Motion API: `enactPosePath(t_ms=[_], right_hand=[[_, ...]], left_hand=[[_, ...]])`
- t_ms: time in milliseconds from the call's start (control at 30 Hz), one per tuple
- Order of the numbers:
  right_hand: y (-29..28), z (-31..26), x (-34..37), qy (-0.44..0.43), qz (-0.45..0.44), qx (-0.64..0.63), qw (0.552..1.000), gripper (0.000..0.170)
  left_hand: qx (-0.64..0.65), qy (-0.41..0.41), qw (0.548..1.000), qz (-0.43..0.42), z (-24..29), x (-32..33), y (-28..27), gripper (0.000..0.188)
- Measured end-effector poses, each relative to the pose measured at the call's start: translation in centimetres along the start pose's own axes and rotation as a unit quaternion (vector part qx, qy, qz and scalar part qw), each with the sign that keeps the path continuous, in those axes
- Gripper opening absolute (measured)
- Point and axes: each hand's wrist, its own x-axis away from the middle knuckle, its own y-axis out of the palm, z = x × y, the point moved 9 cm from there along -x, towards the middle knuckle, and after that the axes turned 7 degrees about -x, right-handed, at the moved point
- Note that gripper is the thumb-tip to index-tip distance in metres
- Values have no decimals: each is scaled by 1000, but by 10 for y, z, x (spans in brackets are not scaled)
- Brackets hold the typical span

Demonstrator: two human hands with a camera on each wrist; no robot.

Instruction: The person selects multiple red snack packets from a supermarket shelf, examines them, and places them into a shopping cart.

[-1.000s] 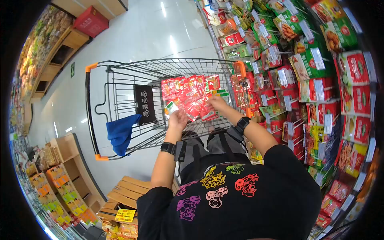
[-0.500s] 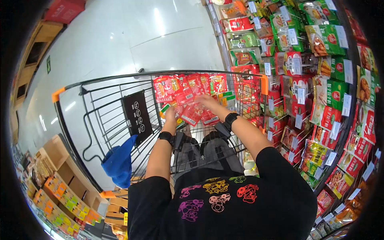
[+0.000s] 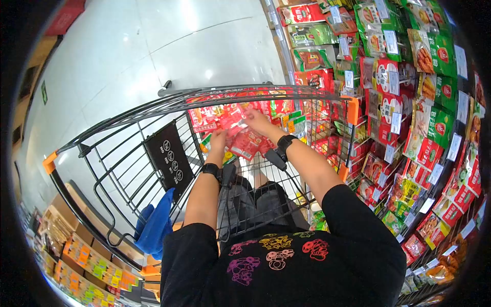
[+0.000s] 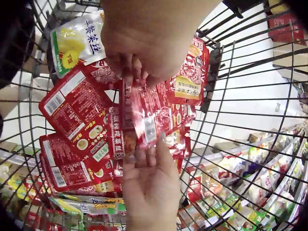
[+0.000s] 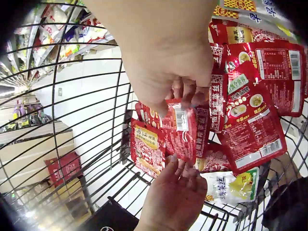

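Both hands hold one red printed food packet (image 5: pixel 180 132) over the shopping cart's basket, its barcode showing in the right wrist view. My left hand (image 3: pixel 218 138) pinches one end between thumb and fingers. At the opposite end, my right hand (image 3: pixel 258 123) grips the packet with curled fingers. Several more red packets (image 4: pixel 77 108) lie spread in the basket beneath, some with their printed backs up. A white packet with yellow and green print (image 4: pixel 79 43) lies near the left hand. Green-and-white packets (image 3: pixel 294 125) lie on the right hand's side.
Black wire cart walls (image 3: pixel 327 130) with orange corners surround the hands. A black sign panel (image 3: pixel 169 156) and a blue cloth (image 3: pixel 155 222) hang toward the cart's handle (image 3: pixel 94 225). Shelves of hanging packets (image 3: pixel 388 102) line the right side; pale floor (image 3: pixel 153 46) lies beyond.
The view has shifted, and the cart appears closer and larger. The hands stay over the red packets; the right hand moves slightly away from the body, and a packet now spans between both hands.
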Motion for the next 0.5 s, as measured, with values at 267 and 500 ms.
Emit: enactPosePath(t_ms=[267, 500], right_hand=[[-13, -21, 74, 114, -31, -168, 979, 18], [-51, -93, 231, -53, -48, -278, 958, 20]], left_hand=[[-46, -20, 988, -145, 23, 75, 26, 5], [14, 138, 949, -282, 66, 217, 75, 4]])
